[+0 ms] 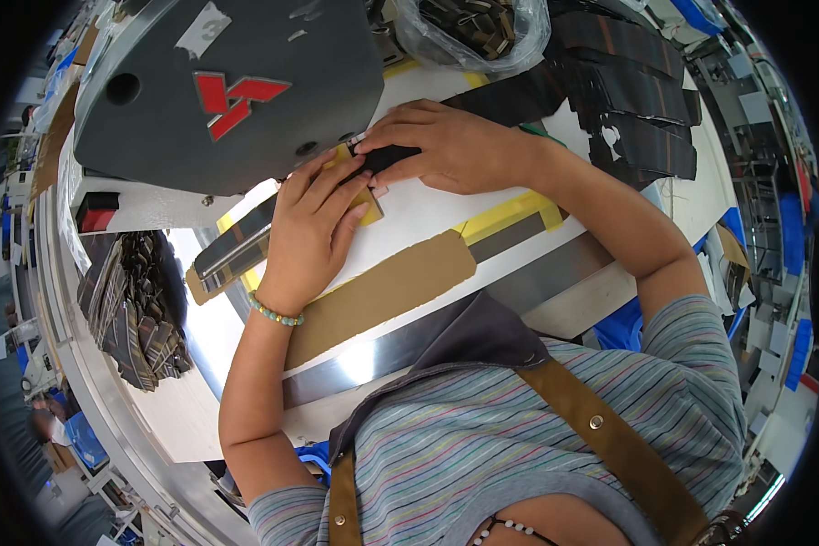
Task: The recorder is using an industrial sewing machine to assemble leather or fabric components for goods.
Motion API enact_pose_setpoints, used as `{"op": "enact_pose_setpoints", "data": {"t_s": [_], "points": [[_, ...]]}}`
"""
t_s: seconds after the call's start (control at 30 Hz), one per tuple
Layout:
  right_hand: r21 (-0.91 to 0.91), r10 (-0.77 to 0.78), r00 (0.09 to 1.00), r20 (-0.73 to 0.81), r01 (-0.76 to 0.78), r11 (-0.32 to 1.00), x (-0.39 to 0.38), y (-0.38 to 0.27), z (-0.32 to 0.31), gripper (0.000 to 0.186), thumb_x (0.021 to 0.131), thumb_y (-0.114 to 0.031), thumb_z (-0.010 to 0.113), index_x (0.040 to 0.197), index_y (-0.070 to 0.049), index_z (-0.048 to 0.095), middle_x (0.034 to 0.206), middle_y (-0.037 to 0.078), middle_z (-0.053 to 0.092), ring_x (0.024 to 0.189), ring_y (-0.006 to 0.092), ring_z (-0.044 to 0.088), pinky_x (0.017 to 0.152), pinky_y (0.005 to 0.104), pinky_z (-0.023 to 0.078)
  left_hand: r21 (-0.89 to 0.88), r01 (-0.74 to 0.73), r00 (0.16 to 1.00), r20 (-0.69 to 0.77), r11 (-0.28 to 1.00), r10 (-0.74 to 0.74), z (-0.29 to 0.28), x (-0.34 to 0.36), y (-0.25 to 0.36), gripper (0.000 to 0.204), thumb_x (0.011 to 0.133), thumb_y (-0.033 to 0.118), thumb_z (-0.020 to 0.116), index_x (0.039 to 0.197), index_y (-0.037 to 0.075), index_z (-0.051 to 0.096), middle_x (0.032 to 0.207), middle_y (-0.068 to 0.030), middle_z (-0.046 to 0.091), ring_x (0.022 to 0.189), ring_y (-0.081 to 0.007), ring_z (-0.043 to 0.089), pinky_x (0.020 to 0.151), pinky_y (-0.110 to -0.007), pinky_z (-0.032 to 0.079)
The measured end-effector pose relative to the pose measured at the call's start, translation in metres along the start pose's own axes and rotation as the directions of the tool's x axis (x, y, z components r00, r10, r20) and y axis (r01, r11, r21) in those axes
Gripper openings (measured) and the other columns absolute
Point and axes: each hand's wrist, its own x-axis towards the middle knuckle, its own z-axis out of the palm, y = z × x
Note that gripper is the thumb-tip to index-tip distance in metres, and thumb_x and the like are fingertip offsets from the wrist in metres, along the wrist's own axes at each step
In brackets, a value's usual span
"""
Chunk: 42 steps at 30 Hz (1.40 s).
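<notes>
A dark fabric strip (505, 98) runs from the right, under my right hand (460, 150), to the base of a dark grey machine head (237, 82) that looks like a sewing machine's. My right thumb and forefinger close on its edges near the machine. Beside them my left hand (314, 227) lies flat, fingers stretched and spread, over a yellow piece (370, 209) at the machine's foot. Left of that hand, a striped dark strip (237, 244) rests on a narrow brown card (200, 289). The machine head hides the spot where the strip enters.
A brown board (391, 291) with yellow tape (510, 217) lies along the near side of the white worktop. Striped fabric pieces (141, 314) pile up at left. Dark strips (632, 91) heap at far right. A clear bag (478, 55) of small pieces stands at the back.
</notes>
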Motion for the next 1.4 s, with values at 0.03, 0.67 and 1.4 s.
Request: {"op": "enact_pose_setpoints", "data": {"t_s": [0.03,0.67,1.4], "points": [[-0.002,0.001,1.0,-0.002,-0.001,1.0,0.0,0.001,0.0,0.045,0.087,-0.002,0.073,0.127,-0.022,0.08,0.148,0.003,0.064,0.138,0.0251,0.058,0.119,0.0452,0.045,0.032,-0.005,1.0,0.006,0.999,0.004,0.0,0.0,0.0,0.033,0.097,0.009,0.074,0.129,0.005,0.076,0.143,-0.0088,0.07,0.14,-0.0368,0.058,0.117,-0.049,0.046],[0.031,-0.003,0.998,-0.062,0.005,0.999,0.001,0.005,-0.001,0.049,0.078,0.006,0.074,0.121,-0.018,0.082,0.144,0.001,0.069,0.132,0.0267,0.063,0.114,0.0455,0.051,0.109,-0.001,0.988,-0.154,0.994,0.018,-0.004,-0.006,-0.002,0.031,0.094,0.004,0.074,0.125,0.0,0.076,0.132,-0.0133,0.074,0.123,-0.0335,0.07,0.101,-0.044,0.059],[-0.137,-0.015,0.999,-0.04,0.009,0.991,0.005,0.01,0.002,0.046,0.084,-0.002,0.074,0.127,-0.018,0.08,0.145,0.001,0.067,0.132,0.025,0.062,0.115,0.0419,0.051,0.407,-0.053,0.998,0.061,0.912,0.031,-0.008,-0.001,0.003,0.045,0.093,0.0,0.061,0.137,-0.007,0.067,0.142,-0.0175,0.067,0.133,-0.0343,0.064,0.109,-0.044,0.055]]}}
